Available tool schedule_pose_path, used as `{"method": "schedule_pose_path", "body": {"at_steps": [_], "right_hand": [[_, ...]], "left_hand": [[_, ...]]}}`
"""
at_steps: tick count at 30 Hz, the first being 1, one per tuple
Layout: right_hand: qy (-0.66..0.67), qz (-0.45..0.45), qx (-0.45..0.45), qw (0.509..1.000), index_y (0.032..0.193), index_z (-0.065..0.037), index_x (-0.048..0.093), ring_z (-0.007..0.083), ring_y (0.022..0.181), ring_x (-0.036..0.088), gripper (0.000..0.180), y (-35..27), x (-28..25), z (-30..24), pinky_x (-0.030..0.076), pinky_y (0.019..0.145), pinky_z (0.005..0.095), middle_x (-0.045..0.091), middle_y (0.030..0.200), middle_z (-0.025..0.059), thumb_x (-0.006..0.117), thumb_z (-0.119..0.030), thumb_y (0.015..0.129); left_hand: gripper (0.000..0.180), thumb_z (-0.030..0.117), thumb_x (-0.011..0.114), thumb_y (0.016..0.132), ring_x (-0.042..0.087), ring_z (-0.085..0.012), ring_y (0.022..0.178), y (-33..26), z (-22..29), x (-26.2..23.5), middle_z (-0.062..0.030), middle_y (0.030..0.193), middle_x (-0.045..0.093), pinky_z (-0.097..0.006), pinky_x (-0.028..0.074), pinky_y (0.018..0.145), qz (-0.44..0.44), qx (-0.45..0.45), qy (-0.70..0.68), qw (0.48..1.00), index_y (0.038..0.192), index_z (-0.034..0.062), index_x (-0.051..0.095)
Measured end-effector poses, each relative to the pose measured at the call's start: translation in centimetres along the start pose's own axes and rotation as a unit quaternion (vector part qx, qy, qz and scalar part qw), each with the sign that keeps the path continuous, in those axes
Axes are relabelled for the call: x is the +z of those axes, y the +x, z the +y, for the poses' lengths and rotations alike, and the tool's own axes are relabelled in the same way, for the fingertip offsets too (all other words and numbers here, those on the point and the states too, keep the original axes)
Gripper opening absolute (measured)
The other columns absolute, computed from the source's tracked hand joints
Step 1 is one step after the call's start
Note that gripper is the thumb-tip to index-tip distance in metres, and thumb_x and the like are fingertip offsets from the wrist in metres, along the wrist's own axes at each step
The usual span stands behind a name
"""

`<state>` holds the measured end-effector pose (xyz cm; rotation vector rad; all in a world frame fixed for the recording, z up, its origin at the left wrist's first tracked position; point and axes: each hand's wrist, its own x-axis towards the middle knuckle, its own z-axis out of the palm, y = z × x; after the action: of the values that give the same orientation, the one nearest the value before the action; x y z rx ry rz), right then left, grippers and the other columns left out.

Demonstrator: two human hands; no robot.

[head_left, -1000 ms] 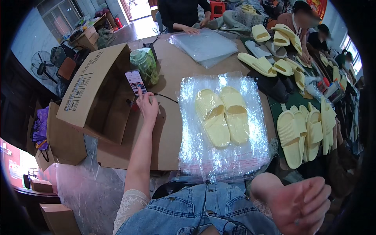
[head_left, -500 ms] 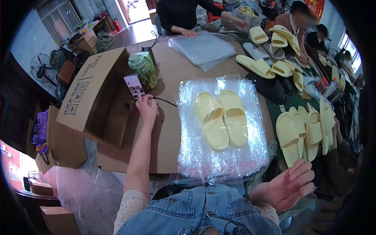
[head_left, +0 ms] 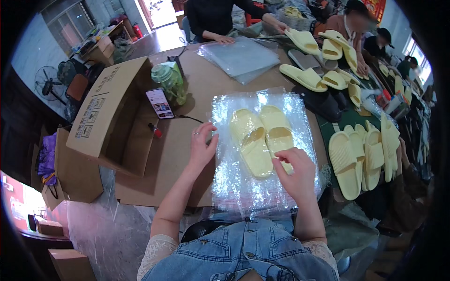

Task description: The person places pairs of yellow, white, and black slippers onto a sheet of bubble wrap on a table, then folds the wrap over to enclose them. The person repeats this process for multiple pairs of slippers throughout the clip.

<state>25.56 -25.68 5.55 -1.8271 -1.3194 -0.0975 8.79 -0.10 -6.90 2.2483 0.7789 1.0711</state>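
Note:
A pair of pale yellow slide slippers (head_left: pixel 252 157) lies side by side in front of me, apparently inside a clear plastic bag. Beneath it is a stack of shiny clear bags (head_left: pixel 227 185) with reddish lines along the near edge. My left hand (head_left: pixel 203 144) hovers by the stack's left edge, a ring on one finger, fingers apart and holding nothing. Over the right slipper's near half is my right hand (head_left: pixel 298 172), thumb and fingers curved with a gap between them; it hides part of that slipper. Whether it touches the plastic, I cannot tell.
Left of the stack, a phone (head_left: pixel 160 103) leans by a green jar (head_left: pixel 165 80), near an open carton (head_left: pixel 101 110). More yellow slippers (head_left: pixel 344 164) stand at the right. Across the table, a person's hand (head_left: pixel 219 37) rests near clear plastic sheets (head_left: pixel 241 58); another hand touches a slipper (head_left: pixel 302 41).
My left hand has left the phone screen and come back toward the stack. My right hand has moved left from beside the table to over the slippers. The person opposite has reached a slipper.

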Motion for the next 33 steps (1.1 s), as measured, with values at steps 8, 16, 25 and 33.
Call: {"method": "schedule_pose_path", "body": {"at_steps": [8, 16, 25, 33], "right_hand": [[-0.174, -0.072, 0.075, 0.979, 0.096, -0.002, 0.071, 0.0327, 0.086, 0.067, 0.039, -0.6, 4.2, 5.4, 0.055, 0.074, 0.0434, 0.066, 0.087, 0.0143, 0.076, -0.038, 0.084], [-0.208, -0.119, 0.102, 0.966, 0.100, 0.000, 0.069, 0.0355, 0.088, 0.068, 0.051, 2.0, 6.8, 7.1, 0.055, 0.077, 0.0440, 0.068, 0.091, 0.0185, 0.075, -0.047, 0.083], [-0.184, -0.119, 0.131, 0.967, 0.094, 0.005, 0.064, 0.0378, 0.084, 0.068, 0.050, 3.8, 10.7, 8.9, 0.055, 0.075, 0.0458, 0.066, 0.090, 0.0233, 0.072, -0.044, 0.089], [-0.187, -0.098, 0.110, 0.971, 0.091, 0.000, 0.063, 0.0378, 0.081, 0.068, 0.037, 2.5, 12.5, 10.8, 0.054, 0.071, 0.0487, 0.066, 0.089, 0.0201, 0.066, -0.037, 0.093]], "left_hand": [[0.053, 0.026, 0.073, 0.086, 0.040, -0.0380, 0.141, -1.3, 5.2, 3.7, -0.0164, 0.148, 0.049, -0.048, 0.034, 0.117, -0.134, 0.065, -0.014, 0.989, 0.134, 0.0096, 0.059], [0.086, 0.038, 0.077, 0.083, 0.021, -0.0445, 0.150, -2.3, 5.0, 5.2, -0.0235, 0.164, 0.020, -0.051, 0.027, 0.121, -0.162, 0.079, 0.031, 0.983, 0.155, 0.0123, 0.037], [0.086, 0.043, 0.073, 0.085, 0.017, -0.0434, 0.152, -2.8, 4.4, 5.4, -0.0222, 0.166, 0.017, -0.051, 0.025, 0.121, -0.178, 0.063, 0.031, 0.982, 0.156, 0.0122, 0.036], [0.088, 0.039, 0.076, 0.083, 0.016, -0.0423, 0.153, -3.1, 3.7, 6.1, -0.0205, 0.167, 0.015, -0.050, 0.024, 0.122, -0.165, 0.081, 0.008, 0.983, 0.157, 0.0149, 0.034]]}}
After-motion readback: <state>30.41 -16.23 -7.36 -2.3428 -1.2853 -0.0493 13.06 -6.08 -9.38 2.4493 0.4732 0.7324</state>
